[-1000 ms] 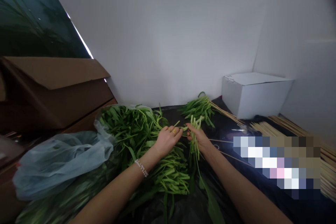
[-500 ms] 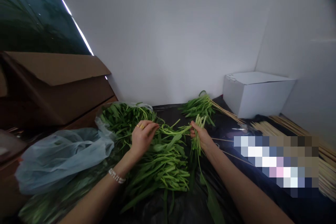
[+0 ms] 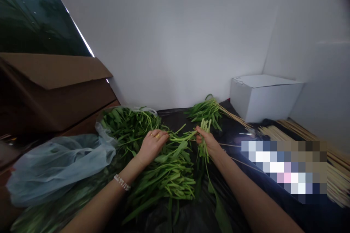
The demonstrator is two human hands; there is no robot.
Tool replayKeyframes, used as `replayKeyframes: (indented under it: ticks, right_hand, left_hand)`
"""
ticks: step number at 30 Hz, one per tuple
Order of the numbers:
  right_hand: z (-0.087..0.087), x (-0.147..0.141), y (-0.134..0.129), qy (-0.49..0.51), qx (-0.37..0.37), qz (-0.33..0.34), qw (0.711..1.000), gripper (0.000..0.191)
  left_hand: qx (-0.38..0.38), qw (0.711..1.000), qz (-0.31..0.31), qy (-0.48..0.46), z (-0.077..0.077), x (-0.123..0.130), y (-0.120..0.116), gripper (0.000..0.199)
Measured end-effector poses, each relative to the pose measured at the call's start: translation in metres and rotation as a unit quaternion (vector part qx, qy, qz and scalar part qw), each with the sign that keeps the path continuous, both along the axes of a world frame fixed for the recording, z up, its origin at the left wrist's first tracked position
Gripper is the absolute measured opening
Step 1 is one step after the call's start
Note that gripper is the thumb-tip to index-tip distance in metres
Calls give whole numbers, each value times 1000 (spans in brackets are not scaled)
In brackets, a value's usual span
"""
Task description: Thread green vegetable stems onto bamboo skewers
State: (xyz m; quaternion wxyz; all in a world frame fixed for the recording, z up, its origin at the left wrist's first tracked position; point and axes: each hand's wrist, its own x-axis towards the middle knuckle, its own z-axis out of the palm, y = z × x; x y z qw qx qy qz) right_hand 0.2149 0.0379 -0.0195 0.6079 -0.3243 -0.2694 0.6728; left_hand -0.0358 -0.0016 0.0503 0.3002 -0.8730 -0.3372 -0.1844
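Note:
Upright in my right hand [image 3: 207, 141] is a small bunch of leafy green stems [image 3: 203, 149], the fingers closed around it, with one long leaf hanging below. My left hand [image 3: 153, 146], wearing a gold ring, has its fingers curled together on leafy stems [image 3: 177, 137] that stretch across towards my right hand. Its fingertips are partly hidden. Under and between both hands lies a pile of leafy greens [image 3: 175, 174], cut stem ends facing right. Behind the left hand, more greens [image 3: 123, 122] fill an open clear plastic bag.
A bundle of greens on thin sticks [image 3: 206, 111] lies near the wall. A white box [image 3: 262, 98] stands at the back right, with many wooden sticks [image 3: 276, 134] in front. At left are a pale plastic bag [image 3: 62, 167] and a cardboard box [image 3: 54, 94]. A blurred patch covers the right.
My left hand has turned palm-down and shifted slightly right and lower, over the stems. My right hand keeps its bunch almost in place. The view has shifted slightly.

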Motion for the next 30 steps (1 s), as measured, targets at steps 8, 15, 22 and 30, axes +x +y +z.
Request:
replayKeyframes:
  ticks: [8, 15, 22, 30]
  right_hand:
    - [8, 0, -5, 34, -21, -12, 999, 33]
    - [9, -11, -11, 38, -4, -8, 999, 29]
    - [7, -3, -5, 51, -1, -45, 998, 32]
    - [11, -7, -10, 32, 5, -34, 999, 30]
  left_hand:
    - [-28, 999, 12, 12, 8, -11, 5, 24]
    - [-76, 988, 38, -129, 4, -10, 14, 14]
    - [-142, 746, 170, -628, 32, -54, 45, 20]
    - [-26, 901, 122, -416, 65, -14, 6, 37]
